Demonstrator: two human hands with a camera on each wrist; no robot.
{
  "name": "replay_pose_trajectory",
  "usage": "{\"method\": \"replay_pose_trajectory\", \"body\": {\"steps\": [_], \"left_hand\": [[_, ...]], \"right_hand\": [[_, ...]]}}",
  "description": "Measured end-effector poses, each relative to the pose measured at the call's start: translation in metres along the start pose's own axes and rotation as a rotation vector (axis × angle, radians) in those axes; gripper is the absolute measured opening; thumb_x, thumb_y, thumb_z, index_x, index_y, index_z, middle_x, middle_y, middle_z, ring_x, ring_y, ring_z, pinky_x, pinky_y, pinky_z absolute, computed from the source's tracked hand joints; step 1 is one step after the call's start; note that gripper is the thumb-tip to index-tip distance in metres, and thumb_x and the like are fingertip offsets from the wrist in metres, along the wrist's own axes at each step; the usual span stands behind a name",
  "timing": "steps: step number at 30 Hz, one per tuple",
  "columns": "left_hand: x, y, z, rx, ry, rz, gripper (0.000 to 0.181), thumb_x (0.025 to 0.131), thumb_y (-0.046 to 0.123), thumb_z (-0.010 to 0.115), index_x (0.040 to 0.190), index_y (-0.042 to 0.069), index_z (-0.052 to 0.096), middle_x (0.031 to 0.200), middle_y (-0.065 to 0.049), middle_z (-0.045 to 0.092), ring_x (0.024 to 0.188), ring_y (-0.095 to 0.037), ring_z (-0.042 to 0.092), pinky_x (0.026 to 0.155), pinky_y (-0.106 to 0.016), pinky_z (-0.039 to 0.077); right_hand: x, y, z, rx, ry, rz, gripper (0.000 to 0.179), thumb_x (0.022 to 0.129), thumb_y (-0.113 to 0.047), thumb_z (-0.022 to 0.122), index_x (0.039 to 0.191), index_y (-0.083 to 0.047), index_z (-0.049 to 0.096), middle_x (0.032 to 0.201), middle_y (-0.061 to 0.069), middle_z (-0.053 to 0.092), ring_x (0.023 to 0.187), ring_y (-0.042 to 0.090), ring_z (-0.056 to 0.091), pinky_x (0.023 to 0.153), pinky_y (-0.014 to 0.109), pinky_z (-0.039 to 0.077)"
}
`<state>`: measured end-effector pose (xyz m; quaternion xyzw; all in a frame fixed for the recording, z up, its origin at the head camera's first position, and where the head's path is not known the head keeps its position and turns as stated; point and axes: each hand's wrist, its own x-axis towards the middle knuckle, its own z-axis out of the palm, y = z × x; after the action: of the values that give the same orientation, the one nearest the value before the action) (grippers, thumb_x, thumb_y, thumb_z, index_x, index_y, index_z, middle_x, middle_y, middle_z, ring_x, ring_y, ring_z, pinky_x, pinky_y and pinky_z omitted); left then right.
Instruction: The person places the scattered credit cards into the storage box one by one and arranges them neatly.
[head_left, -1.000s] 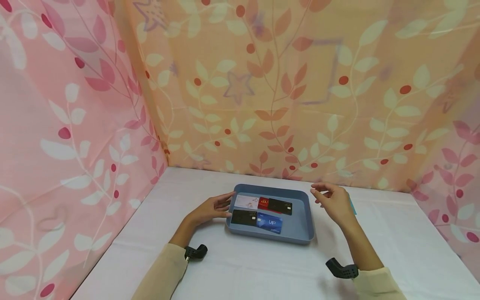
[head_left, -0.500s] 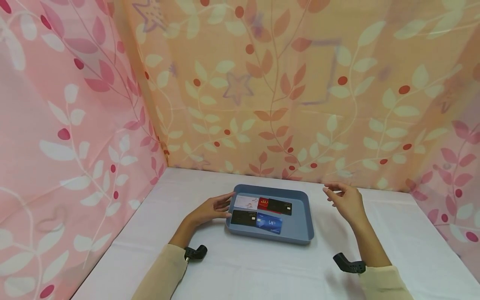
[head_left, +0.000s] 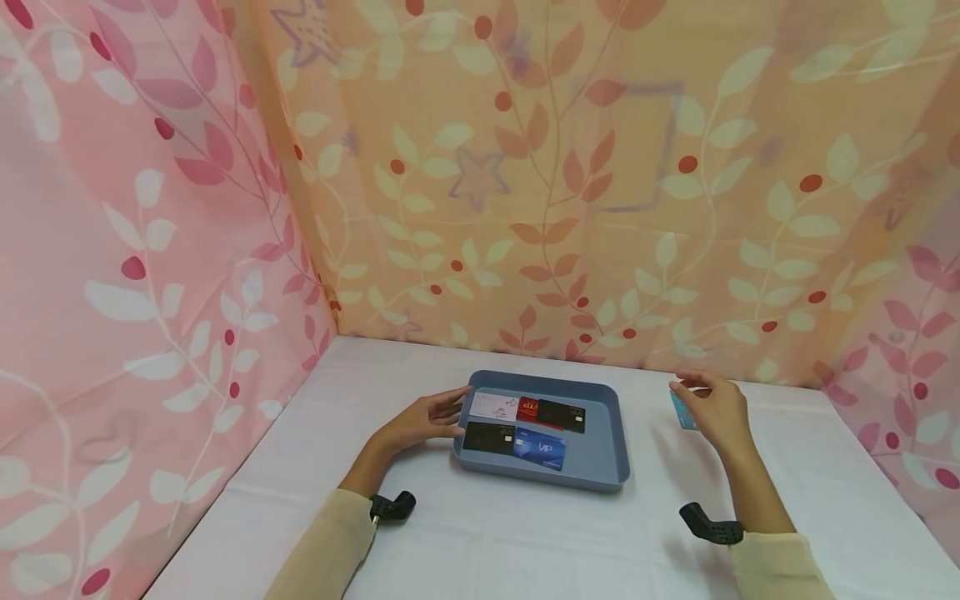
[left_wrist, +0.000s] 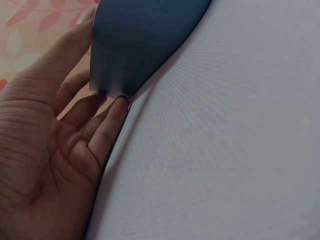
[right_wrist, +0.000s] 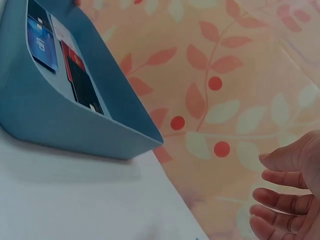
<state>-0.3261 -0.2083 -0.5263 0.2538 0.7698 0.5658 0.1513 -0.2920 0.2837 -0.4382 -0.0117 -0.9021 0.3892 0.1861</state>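
A blue-grey tray [head_left: 592,454] sits on the white table with several plastic cards in it. A white card [head_left: 492,405], a red card [head_left: 527,407] and a black card [head_left: 562,417] overlap along the far side. Another black card [head_left: 487,437] and a blue VIP card [head_left: 540,450] lie along the near side. My left hand [head_left: 416,421] touches the tray's left end, fingertips against its outer wall in the left wrist view. Right of the tray, my right hand [head_left: 716,410] hovers over a light blue card [head_left: 683,411], partly hidden by the hand. Its fingers are loosely bent and hold nothing.
White cloth [head_left: 525,542] covers the table. A pink floral curtain [head_left: 165,275] stands at the left and an orange floral one [head_left: 547,175] along the back. Each wrist wears a black camera [head_left: 708,525].
My right hand has moved right, away from the tray, so the light blue card's left part now shows beside the fingers. The left hand and tray have stayed in place.
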Motion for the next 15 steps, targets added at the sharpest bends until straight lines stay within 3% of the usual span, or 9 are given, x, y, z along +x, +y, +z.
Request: {"method": "replay_pose_trajectory", "body": {"steps": [7, 15], "left_hand": [[0.000, -0.002, -0.001, -0.004, -0.001, 0.000, 0.082, 0.090, 0.016, 0.080, 0.159, 0.022, 0.036, 0.164, -0.001, 0.032, 0.147, -0.027, 0.037, 0.114, -0.037, 0.040], [0.001, -0.002, 0.000, 0.018, 0.002, 0.008, 0.080, 0.092, 0.015, 0.077, 0.159, 0.019, 0.035, 0.164, -0.003, 0.032, 0.148, -0.028, 0.036, 0.116, -0.037, 0.037]], "right_hand": [[0.003, 0.017, -0.001, -0.012, -0.016, 0.093, 0.050, 0.100, -0.032, 0.065, 0.133, 0.006, 0.061, 0.123, 0.030, 0.064, 0.108, 0.043, 0.061, 0.085, 0.046, 0.049], [0.003, 0.035, -0.001, -0.050, -0.020, 0.137, 0.058, 0.098, -0.028, 0.067, 0.138, 0.010, 0.052, 0.125, 0.035, 0.059, 0.110, 0.048, 0.058, 0.088, 0.056, 0.049]]}}
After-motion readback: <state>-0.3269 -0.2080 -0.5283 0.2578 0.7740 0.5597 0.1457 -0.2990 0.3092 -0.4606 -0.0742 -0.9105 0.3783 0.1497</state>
